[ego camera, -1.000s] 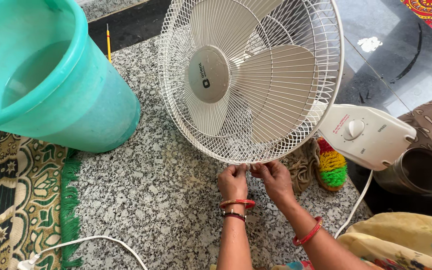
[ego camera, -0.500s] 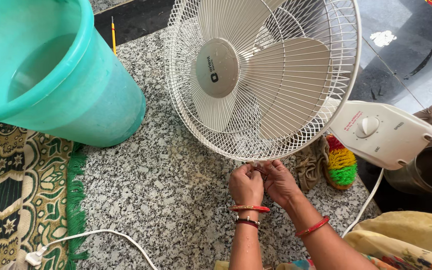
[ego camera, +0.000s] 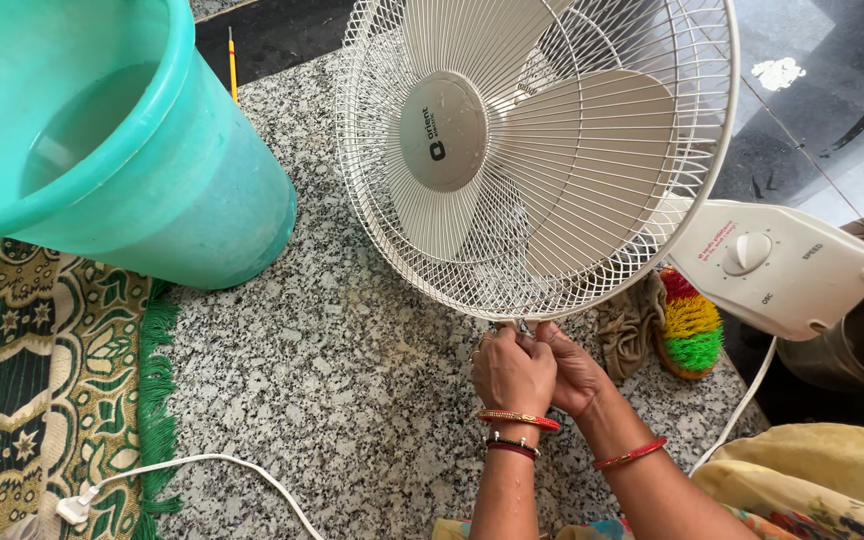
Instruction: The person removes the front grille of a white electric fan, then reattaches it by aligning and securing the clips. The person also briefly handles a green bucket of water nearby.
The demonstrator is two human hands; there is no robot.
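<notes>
Fan lies tipped on a speckled granite floor, its white wire guard facing up and its lowest rim just above both hands. Nearest the camera, a yellow patterned cloth covers the lower right corner, and a white cord with a plug curls across the granite at lower left. Both forearms reach up from the bottom edge, each with red bangles at the wrist. The left hand and right hand sit pressed together, knuckle to knuckle, at the bottom edge of the guard; the fingers of both are curled tight around something small at the rim, though what they pinch is hidden behind the knuckles. Right of the hands a brown rag lies beside a brush with red, yellow and green bristles. Beyond those, the fan's white base with its round knob rests on its side. At left a green patterned rug with a fringe meets the granite, and a large teal bucket holding water stands partly on it, just beside the guard. Farthest back, a yellow pencil lies on dark flooring.
</notes>
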